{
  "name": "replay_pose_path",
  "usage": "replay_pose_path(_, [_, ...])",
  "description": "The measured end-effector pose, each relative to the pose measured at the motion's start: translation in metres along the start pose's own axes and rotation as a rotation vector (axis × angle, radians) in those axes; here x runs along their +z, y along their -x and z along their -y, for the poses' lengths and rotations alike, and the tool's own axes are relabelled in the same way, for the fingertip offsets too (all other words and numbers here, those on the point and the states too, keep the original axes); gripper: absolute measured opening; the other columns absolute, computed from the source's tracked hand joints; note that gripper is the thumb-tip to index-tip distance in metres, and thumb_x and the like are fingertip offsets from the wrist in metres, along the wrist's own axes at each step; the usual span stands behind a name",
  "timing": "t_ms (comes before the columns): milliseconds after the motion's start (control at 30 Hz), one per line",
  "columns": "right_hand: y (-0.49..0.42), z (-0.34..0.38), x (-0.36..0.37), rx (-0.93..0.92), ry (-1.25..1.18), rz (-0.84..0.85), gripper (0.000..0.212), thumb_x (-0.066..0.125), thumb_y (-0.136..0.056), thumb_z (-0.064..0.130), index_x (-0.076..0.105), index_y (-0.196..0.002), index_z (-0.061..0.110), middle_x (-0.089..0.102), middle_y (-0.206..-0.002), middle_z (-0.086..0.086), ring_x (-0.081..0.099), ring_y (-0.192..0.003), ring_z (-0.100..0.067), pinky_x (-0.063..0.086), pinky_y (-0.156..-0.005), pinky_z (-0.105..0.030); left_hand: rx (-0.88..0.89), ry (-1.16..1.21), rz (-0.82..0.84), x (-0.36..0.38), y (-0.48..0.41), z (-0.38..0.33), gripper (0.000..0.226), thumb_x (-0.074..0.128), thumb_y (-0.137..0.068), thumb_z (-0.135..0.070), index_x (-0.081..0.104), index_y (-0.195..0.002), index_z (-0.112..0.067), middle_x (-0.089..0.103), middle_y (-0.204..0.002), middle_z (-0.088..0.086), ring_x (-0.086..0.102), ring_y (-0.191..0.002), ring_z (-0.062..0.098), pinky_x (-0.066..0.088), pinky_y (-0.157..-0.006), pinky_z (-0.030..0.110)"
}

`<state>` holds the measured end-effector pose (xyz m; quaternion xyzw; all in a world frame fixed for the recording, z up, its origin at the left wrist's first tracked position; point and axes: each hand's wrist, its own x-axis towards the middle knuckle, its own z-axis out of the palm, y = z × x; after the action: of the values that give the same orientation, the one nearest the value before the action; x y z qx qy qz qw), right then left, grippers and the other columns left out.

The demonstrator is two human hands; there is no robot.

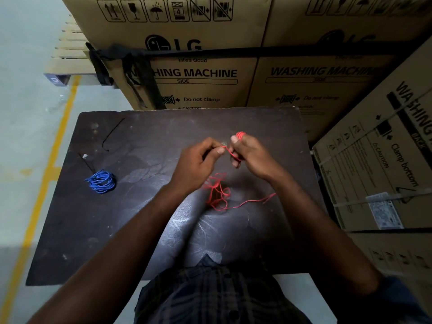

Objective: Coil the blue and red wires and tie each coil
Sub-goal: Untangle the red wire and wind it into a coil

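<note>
Now your right hand [250,153] serves as the spool, red wire [217,192] wrapped round its fingers, while your left hand [198,160] pinches the strand to feed it taut. Slack lies mid tabletop [163,127], and the blue coil [101,181] is parked by the left edge.

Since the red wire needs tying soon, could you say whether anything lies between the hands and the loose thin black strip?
Nothing visible: only bare dark tabletop separates the left hand from the thin black strip; the blue wire coil lies off that line, nearer the person.
</note>
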<state>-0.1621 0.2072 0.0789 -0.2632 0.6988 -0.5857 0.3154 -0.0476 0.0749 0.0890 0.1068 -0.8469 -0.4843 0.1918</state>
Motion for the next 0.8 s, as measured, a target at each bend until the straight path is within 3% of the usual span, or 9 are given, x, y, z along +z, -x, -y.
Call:
replay_pose_path(100, [0.007, -0.002, 0.008, 0.032, 0.010, 0.143, 0.032, 0.037, -0.100, 0.030, 0.044, -0.074, 0.014, 0.041, -0.060, -0.002, 0.040, -0.051, -0.018, 0.036, -0.051, -0.029, 0.059, -0.025, -0.069, -0.003, -0.005, 0.003, 0.015, 0.063, -0.091, -0.023, 0.068, -0.082, -0.014, 0.065, -0.070, 0.001, 0.060, -0.067, 0.015, 0.046, -0.064, 0.030])
replay_pose_path(200, [0.012, 0.008, 0.010, 0.123, -0.132, 0.245, 0.039, 0.028, -0.106, 0.025, 0.049, -0.076, 0.009, 0.042, -0.062, -0.005, 0.041, -0.048, -0.013, 0.036, -0.047, -0.022, 0.069, 0.049, -0.130, -0.001, -0.007, 0.003, 0.011, 0.065, -0.089, -0.009, 0.068, -0.080, -0.014, 0.066, -0.076, -0.001, 0.061, -0.073, 0.014, 0.047, -0.070, 0.028])
replay_pose_path(333, [0.021, 0.018, 0.014, 0.267, -0.445, 0.454, 0.042, 0.031, -0.103, 0.034, 0.044, -0.072, 0.010, 0.036, -0.057, -0.002, 0.036, -0.044, -0.012, 0.030, -0.042, -0.022, -0.047, 0.235, -0.142, 0.000, -0.014, 0.007, 0.015, 0.065, -0.087, -0.015, 0.064, -0.078, -0.027, 0.063, -0.071, -0.011, 0.057, -0.068, 0.008, 0.046, -0.067, 0.027])
replay_pose_path(467, [0.016, 0.031, 0.010, 0.212, -0.823, 0.591, 0.037, 0.032, -0.098, 0.037, 0.041, -0.069, 0.017, 0.033, -0.055, 0.005, 0.032, -0.042, -0.009, 0.030, -0.039, -0.022, -0.164, 0.207, -0.128, 0.007, -0.014, 0.018, 0.022, 0.051, -0.099, -0.024, 0.060, -0.079, -0.030, 0.054, -0.061, -0.018, 0.046, -0.056, 0.000, 0.037, -0.055, 0.022])
replay_pose_path(633, [0.000, 0.045, 0.000, 0.057, -1.098, 0.437, 0.033, 0.034, -0.097, 0.035, 0.047, -0.074, 0.015, 0.039, -0.058, 0.004, 0.039, -0.047, -0.011, 0.040, -0.046, -0.024, -0.172, 0.199, 0.007, 0.016, -0.002, 0.023, 0.029, 0.044, -0.103, -0.020, 0.062, -0.083, -0.031, 0.053, -0.061, -0.015, 0.042, -0.051, -0.002, 0.035, -0.053, 0.016])
replay_pose_path(733, [-0.008, 0.053, -0.002, -0.037, -1.028, 0.210, 0.031, 0.030, -0.101, 0.031, 0.047, -0.081, 0.013, 0.041, -0.059, 0.005, 0.041, -0.049, -0.010, 0.039, -0.048, -0.023, -0.205, 0.224, 0.010, 0.022, 0.006, 0.022, 0.024, 0.045, -0.103, -0.021, 0.063, -0.087, -0.018, 0.046, -0.055, -0.010, 0.040, -0.049, 0.004, 0.038, -0.052, 0.023])
replay_pose_path(800, [-0.012, 0.059, -0.001, -0.083, -0.940, 0.059, 0.030, 0.026, -0.104, 0.026, 0.045, -0.085, 0.013, 0.042, -0.059, 0.006, 0.041, -0.051, -0.009, 0.036, -0.049, -0.022, -0.248, 0.228, -0.005, 0.024, 0.010, 0.023, 0.024, 0.046, -0.103, -0.019, 0.062, -0.087, -0.015, 0.042, -0.051, -0.011, 0.038, -0.045, 0.002, 0.038, -0.050, 0.022])
